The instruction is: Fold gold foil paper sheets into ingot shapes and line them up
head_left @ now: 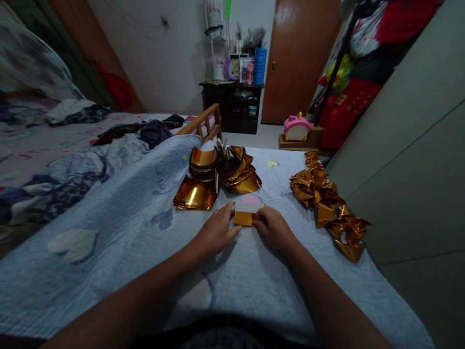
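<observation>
A small sheet of gold foil paper [244, 219], with a pale strip along its far side, lies partly folded on the blue bedspread in front of me. My left hand [217, 228] grips its left end, thumb at the near edge and fingers at the far edge. At the right end, my right hand [273, 227] has its fingers closed on the paper. Just beyond my hands stand stacks of curved gold foil sheets [196, 193]. A row of folded gold foil pieces [323, 201] runs along the bed's right side.
Under everything is a blue quilted bedspread [145, 271] with heart shapes. A wooden bed rail [203, 121] rises at the far end. Rumpled clothes [156, 133] lie to the left. A pale cabinet [417, 169] borders the right side, and a pink toy clock [297, 128] sits beyond the bed.
</observation>
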Demonstrator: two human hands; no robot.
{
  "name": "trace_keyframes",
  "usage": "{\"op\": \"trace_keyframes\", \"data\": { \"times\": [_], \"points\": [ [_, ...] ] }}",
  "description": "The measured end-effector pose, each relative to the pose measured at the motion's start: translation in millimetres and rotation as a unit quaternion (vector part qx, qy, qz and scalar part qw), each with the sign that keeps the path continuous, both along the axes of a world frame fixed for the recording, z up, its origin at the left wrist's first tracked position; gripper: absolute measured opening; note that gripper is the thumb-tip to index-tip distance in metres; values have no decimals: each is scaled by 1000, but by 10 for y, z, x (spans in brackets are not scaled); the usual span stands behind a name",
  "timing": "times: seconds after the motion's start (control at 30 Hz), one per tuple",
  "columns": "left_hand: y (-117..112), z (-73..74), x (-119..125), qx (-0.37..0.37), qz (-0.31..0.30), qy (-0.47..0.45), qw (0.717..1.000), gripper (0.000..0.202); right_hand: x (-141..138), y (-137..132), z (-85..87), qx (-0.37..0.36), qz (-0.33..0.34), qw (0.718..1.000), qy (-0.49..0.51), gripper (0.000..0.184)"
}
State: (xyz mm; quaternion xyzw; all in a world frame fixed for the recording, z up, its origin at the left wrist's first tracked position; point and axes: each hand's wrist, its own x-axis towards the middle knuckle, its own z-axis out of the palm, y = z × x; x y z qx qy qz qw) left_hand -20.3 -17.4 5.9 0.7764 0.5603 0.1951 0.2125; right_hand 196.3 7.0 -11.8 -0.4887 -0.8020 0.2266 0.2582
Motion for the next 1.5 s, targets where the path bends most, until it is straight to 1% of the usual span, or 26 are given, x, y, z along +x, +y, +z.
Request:
{"op": "trace_keyframes", "data": {
  "times": [0.07, 0.17, 0.27, 0.33, 0.4, 0.47, 0.5, 0.53, 0.57, 0.63, 0.7, 0.77, 0.83, 0.87, 0.93, 1.03, 1.1, 1.13, 1.2, 1.27, 1.33, 1.4, 1.5],
  "points": [
    [127, -12, 76, -13, 9, -37, 999, 74, 19, 8, 4, -14, -13, 999, 44, 7],
    [239, -23, 182, -15, 35, -86, 996, 77, 28, 21, -2, -25, -20, 997, 63, 10],
    [260, -42, 246, -22, 56, -168, 984, 78, 24, 29, -23, -20, -24, 998, 62, 12],
    [249, -64, 264, -33, 65, -221, 973, 78, 26, 29, -36, 6, -52, 996, 71, 15],
    [239, -89, 269, -47, 60, -279, 957, 77, 37, 29, -41, 46, -98, 990, 90, 30],
    [238, -109, 270, -69, 40, -347, 935, 76, 53, 32, -35, 65, -142, 980, 123, 52],
    [241, -113, 272, -83, 30, -381, 920, 76, 59, 35, -29, 53, -155, 975, 148, 60],
    [246, -114, 274, -95, 22, -413, 906, 75, 63, 40, -23, 24, -156, 971, 181, 64],
    [252, -111, 276, -104, 19, -440, 892, 73, 64, 45, -15, -18, -145, 964, 223, 63],
    [262, -99, 282, -111, 28, -481, 869, 69, 55, 56, -1, -113, -98, 936, 318, 56],
    [267, -89, 289, -108, 62, -508, 852, 64, 36, 65, 11, -169, -60, 898, 402, 49],
    [261, -85, 299, -110, 110, -529, 834, 56, 15, 68, 19, -180, -62, 868, 458, 49],
    [245, -85, 316, -128, 142, -546, 815, 47, -4, 65, 24, -180, -83, 851, 486, 53],
    [235, -84, 327, -145, 144, -553, 808, 45, -13, 61, 27, -182, -92, 845, 494, 55],
    [214, -80, 352, -185, 120, -563, 796, 44, -38, 50, 32, -185, -99, 841, 500, 57],
    [202, -69, 377, -211, 86, -582, 781, 45, -87, 24, 41, -205, -75, 836, 503, 59],
    [212, -65, 375, -205, 93, -598, 769, 43, -107, 6, 49, -216, -51, 843, 490, 63],
    [221, -65, 368, -203, 101, -605, 763, 42, -105, -3, 53, -212, -45, 854, 474, 66],
    [242, -66, 349, -201, 115, -613, 755, 42, -74, -21, 63, -172, -51, 891, 416, 71],
    [259, -65, 333, -196, 128, -610, 757, 44, -13, -41, 78, -94, -71, 936, 332, 77],
    [267, -62, 328, -185, 139, -602, 764, 48, 52, -62, 95, -5, -69, 969, 239, 84],
    [264, -53, 334, -174, 147, -594, 772, 54, 89, -85, 112, 80, -63, 984, 144, 85],
    [252, -34, 349, -167, 146, -589, 777, 58, 74, -125, 128, 161, -57, 984, 51, 79]
  ]
}}
